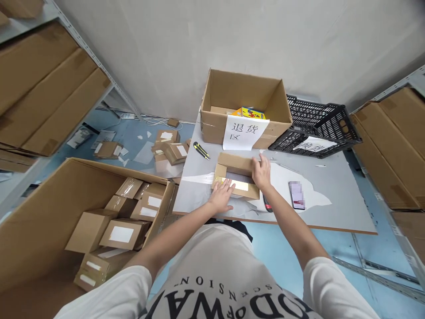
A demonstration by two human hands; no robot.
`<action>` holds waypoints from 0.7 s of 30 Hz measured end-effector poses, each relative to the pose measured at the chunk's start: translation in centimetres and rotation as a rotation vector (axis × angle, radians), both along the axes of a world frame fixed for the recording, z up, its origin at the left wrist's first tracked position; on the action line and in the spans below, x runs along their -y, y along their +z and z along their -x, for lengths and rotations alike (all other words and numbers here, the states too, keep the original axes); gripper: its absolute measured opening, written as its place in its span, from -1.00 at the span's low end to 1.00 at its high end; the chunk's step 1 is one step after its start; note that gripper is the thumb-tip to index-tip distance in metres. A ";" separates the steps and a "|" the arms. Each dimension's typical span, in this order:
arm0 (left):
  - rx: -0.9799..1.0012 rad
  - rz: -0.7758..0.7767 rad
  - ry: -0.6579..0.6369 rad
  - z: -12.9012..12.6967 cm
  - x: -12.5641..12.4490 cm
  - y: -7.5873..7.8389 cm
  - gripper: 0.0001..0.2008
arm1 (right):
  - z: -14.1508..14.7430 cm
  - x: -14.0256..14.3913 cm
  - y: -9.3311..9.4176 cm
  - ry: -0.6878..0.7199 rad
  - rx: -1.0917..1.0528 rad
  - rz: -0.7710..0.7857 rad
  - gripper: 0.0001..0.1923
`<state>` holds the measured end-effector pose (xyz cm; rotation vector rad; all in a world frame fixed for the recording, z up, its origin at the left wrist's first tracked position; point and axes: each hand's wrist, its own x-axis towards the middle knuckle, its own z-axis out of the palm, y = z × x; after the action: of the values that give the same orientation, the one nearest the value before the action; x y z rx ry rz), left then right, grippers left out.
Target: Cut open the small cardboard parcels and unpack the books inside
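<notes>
The small cardboard box [236, 175] lies near the front edge of the grey worktop [332, 195], its top flaps folded open. The contents cannot be made out; only a pale strip shows along the near flap.

The left hand [222, 196] lies flat at the box's near left corner, fingers [229, 186] spread and extended, gripping nothing. The palm partly covers the box edge and the white sheet beneath it.

The right hand [261, 173] rests on the right end of the box, fingers loosely curled over the far flap. Whether they pinch the flap or merely press on it cannot be told, as the hand hides the contact.

A dark object [267, 204] lies just beside the right forearm; the arm covers most of it, so its kind is unclear. A phone [297, 195] lies to the right, its screen blurred.

Behind the box stands a large open carton [244, 106] with a paper sign taped to its front; a yellow item [249, 113] shows inside, mostly hidden by the wall and sign. A black crate [317, 126] sits beside it, its label only partly readable. A yellow and black knife [201, 150] lies left of the box.

On the floor at left, a big carton [49, 212] holds many small parcels [122, 232]; its near side is cut off by the frame and the person's sleeve.
</notes>
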<state>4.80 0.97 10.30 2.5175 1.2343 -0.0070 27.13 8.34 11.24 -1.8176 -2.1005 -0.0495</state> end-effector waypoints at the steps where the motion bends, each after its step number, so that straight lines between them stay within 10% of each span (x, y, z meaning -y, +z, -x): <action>1: 0.020 0.009 -0.009 0.5 -0.7 0.4 -0.04 | 0.1 1.0 0.4 0.143 0.024 0.044 -0.57; 5: 0.094 -0.030 -0.066 3.5 -4.2 1.6 0.05 | 0.7 4.4 1.2 0.530 0.072 0.308 -0.50; 13: 0.013 0.057 -0.175 7.5 -9.2 0.0 0.12 | 1.0 5.8 0.9 0.243 0.138 0.509 -0.47; 21: 0.181 0.089 -0.184 7.8 -9.5 -0.8 0.02 | 1.8 8.4 1.0 0.189 0.217 0.267 -0.75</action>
<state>-2.96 10.52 9.47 2.4827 0.9100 0.1169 25.33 -0.04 12.26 -1.8167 -2.5286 0.0908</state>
